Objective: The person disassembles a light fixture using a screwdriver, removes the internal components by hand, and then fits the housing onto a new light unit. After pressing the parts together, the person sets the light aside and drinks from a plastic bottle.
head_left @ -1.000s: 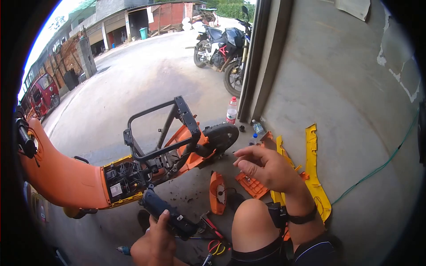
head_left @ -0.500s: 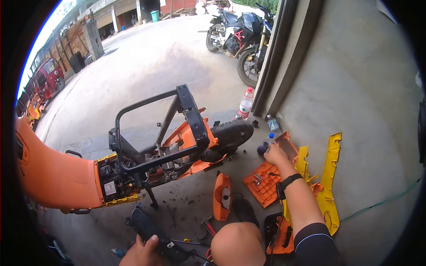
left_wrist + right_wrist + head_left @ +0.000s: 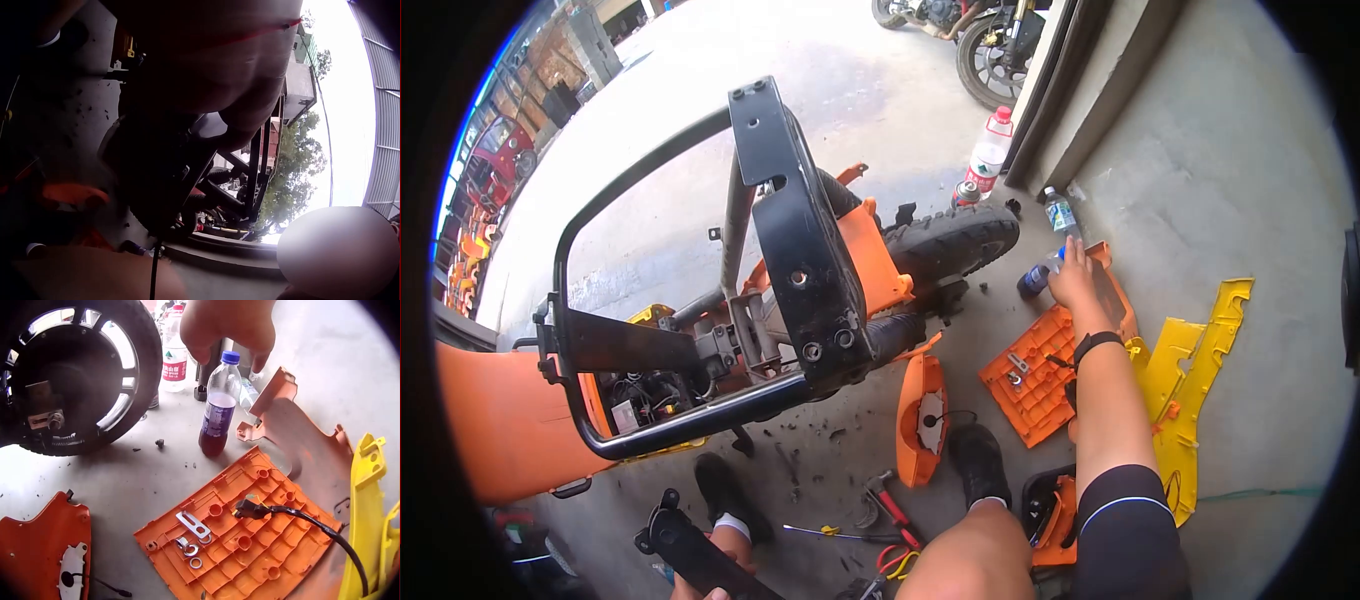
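Observation:
My left hand (image 3: 722, 575), low in the head view, grips a long black part (image 3: 690, 545) with a bolt lug at its end. In the left wrist view that hand (image 3: 225, 75) and the part are mostly in dark shadow. Stretched far forward, my right hand (image 3: 1076, 285) hovers by a soda bottle (image 3: 1033, 281). From the right wrist view, the bottle (image 3: 219, 415) stands upright on the floor, with a blue cap and dark purple liquid. The right hand's (image 3: 230, 328) fingers point loosely down behind and above the cap, not wrapped round it.
An orange ribbed panel (image 3: 250, 531) with metal washers and a black cable lies beside the bottle. Yellow trim (image 3: 1200, 390) is to the right. A stripped orange scooter with black frame (image 3: 795, 240) stands left. Pliers (image 3: 895, 560) and a hammer (image 3: 892, 508) lie near my feet.
My right hand has gone from raised over my knee out to the soda bottle. The left hand has lowered with the black part. The head view has moved closer to the scooter frame.

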Demonstrator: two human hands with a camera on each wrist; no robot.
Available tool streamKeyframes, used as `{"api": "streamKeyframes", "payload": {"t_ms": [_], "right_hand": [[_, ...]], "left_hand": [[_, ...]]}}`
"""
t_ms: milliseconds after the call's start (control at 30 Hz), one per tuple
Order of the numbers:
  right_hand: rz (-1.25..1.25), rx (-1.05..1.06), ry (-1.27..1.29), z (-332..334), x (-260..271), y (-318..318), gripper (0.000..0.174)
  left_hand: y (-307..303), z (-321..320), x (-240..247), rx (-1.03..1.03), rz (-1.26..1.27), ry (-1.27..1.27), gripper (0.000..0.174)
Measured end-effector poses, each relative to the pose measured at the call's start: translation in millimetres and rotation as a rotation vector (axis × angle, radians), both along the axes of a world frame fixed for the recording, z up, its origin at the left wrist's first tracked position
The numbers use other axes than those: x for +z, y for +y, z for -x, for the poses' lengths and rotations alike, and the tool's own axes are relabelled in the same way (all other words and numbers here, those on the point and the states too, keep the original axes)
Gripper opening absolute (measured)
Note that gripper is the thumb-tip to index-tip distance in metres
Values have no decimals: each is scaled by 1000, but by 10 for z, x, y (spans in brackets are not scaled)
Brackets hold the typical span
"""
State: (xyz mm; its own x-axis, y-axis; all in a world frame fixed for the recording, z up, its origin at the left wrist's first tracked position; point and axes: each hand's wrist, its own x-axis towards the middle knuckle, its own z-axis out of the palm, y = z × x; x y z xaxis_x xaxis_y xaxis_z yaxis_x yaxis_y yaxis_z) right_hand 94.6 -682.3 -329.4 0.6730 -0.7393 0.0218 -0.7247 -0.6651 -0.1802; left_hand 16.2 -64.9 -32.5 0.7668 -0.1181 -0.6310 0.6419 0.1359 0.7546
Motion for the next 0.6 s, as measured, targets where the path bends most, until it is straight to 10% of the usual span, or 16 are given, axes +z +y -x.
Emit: {"api": "streamKeyframes", "payload": {"t_ms": [167, 600], "right_hand": [[132, 82, 20, 33, -114, 38, 39], [120, 336, 27, 327, 707, 819, 18]], "left_hand": [[-32, -13, 14, 12, -116, 12, 52], [219, 174, -174, 78, -28, -214, 83]]}}
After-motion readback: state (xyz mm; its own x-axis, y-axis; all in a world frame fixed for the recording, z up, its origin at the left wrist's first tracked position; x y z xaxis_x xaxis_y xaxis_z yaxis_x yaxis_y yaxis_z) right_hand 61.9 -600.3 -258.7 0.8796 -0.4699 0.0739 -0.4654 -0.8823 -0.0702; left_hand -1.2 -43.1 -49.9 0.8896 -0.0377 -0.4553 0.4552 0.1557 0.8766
